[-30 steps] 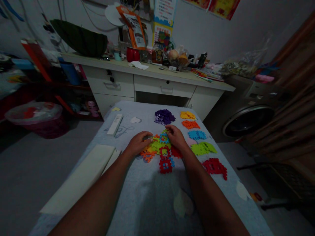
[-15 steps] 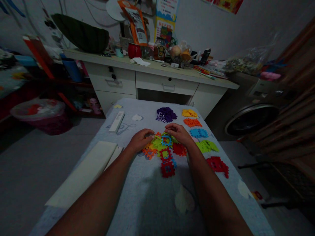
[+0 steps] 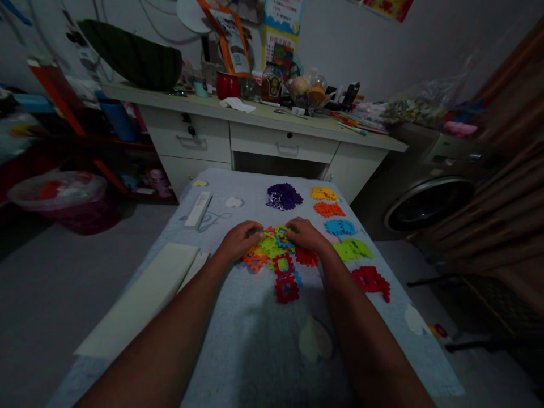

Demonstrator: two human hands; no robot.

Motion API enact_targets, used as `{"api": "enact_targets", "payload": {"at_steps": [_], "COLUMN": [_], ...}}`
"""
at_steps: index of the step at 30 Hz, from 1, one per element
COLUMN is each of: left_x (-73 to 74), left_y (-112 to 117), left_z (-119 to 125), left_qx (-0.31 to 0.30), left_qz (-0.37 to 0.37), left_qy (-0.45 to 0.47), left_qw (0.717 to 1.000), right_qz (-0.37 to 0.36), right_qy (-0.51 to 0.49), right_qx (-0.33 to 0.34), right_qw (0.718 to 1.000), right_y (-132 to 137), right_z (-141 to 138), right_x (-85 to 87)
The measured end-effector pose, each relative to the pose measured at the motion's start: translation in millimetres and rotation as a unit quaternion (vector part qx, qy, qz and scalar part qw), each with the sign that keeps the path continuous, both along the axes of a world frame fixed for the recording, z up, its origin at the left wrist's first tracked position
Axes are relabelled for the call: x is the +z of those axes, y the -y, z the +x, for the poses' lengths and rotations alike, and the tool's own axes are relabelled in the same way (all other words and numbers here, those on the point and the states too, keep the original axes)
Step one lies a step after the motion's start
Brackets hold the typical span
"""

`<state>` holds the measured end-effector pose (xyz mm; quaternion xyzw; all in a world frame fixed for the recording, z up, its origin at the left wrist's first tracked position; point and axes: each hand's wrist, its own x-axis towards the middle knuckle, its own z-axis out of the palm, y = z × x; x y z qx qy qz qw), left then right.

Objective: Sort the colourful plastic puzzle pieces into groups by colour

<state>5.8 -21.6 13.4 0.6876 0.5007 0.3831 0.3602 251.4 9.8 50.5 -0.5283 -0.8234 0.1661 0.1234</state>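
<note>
The grip of the right hand (image 3: 306,234) pinches the right edge of a light-green, toothed plastic frame (image 3: 282,230), which overlaps a blue, toothed plastic frame (image 3: 285,243). The left hand (image 3: 241,240) is curved at the left side of the mixed pile of toothed plastic pieces (image 3: 269,245); the view is too dim to tell whether its grip is closed on a piece.

Risk: the teeth of the two frames may catch, so that a pull on one drags the other or disturbs the pile. Likely cause: overlapping edges. Farther out, an outward swing of the right forearm could scatter the light-green plastic cluster (image 3: 352,249) or the red plastic cluster (image 3: 370,281), since both lie close beside it on the cloth-covered surface (image 3: 229,294). Low light may also cause similar colours to be confused.

Compared with half a second ago, the light-green frame shows more fully and now covers part of the blue frame, which was then plainly visible. The right fingers are less raised. The left hand is nearly unchanged, and both clusters have kept their places.
</note>
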Motion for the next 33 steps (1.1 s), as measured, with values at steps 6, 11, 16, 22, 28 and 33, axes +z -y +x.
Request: {"api": "enact_targets", "payload": {"at_steps": [6,11,16,22,28,33], "left_x": [-1.8,2.3,3.6,0.6,2.2,4.9], "left_y": [-0.9,0.3,1.3,-0.2,1.2,2.1], "left_z": [0.1,0.4,0.5,-1.2,0.3,2.4], "left_qx": [0.002,0.004,0.01,0.007,0.017,0.027], "left_qz": [0.001,0.004,-0.007,-0.01,-0.022,-0.025], "left_qy": [-0.003,-0.013,-0.014,-0.017,-0.005,0.005], "left_qw": [1.0,1.0,1.0,1.0,1.0,0.999], "right_qz": [0.007,-0.05,-0.024,0.072,0.115,0.1], "right_qy": [-0.121,-0.229,-0.299,-0.188,-0.048,0.018], "right_qx": [-0.02,-0.02,-0.063,-0.179,-0.231,-0.212], "right_qw": [0.992,0.972,0.952,0.963,0.965,0.972], "right_y": [-1.5,1.9,15.0,43.2,60.7,60.3], "right_z": [-2.1,5.1,46.0,126.8,160.4,159.1], "right_x": [-0.7,13.1,33.8,35.3,15.5,6.1]}}
